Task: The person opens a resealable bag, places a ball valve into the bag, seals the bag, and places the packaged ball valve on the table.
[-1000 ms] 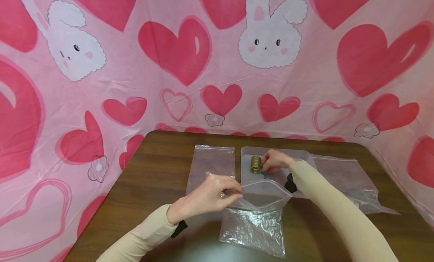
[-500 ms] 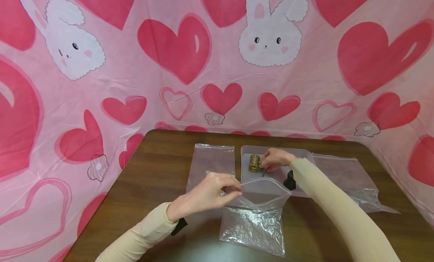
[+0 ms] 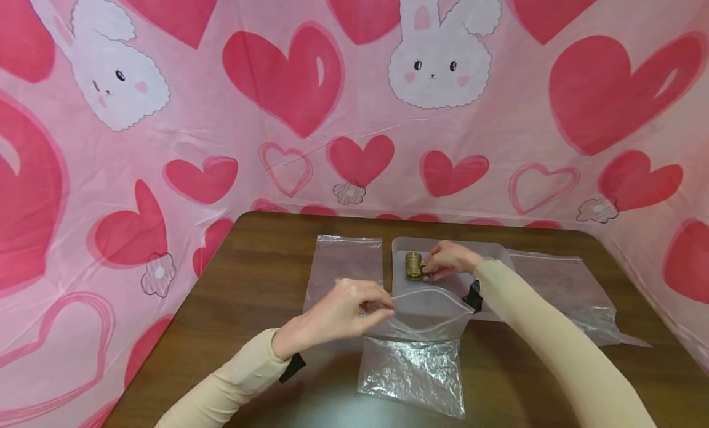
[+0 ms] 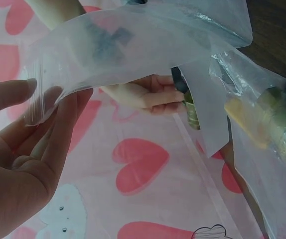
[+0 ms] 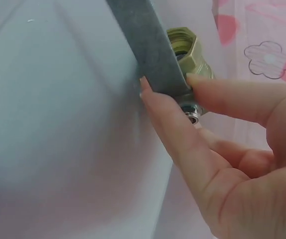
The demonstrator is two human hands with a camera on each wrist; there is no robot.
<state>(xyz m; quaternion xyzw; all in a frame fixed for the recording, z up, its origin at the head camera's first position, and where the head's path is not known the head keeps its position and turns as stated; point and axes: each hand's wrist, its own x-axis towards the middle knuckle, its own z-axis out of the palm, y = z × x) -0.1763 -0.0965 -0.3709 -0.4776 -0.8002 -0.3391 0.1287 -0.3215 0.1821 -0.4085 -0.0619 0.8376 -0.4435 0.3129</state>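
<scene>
My left hand pinches the rim of a clear zip bag, whose mouth gapes in front of the tray. The left wrist view shows the thumb and fingers on the bag's zip strip. In the shallow translucent tray lies a brass valve. My right hand reaches into the tray beside it. Up close in the right wrist view, thumb and fingertips pinch the valve's flat grey lever, near where it joins the brass body.
Another clear zip bag lies left of the tray; in the left wrist view, a bag at the right contains a brass-coloured thing with a yellow part. A third bag lies right of the tray. A heart-patterned cloth hangs behind the table.
The brass valve has shifted slightly left and turned a little, with my right hand moving slightly left beside it. My left hand has kept its pinch on the bag's rim.
</scene>
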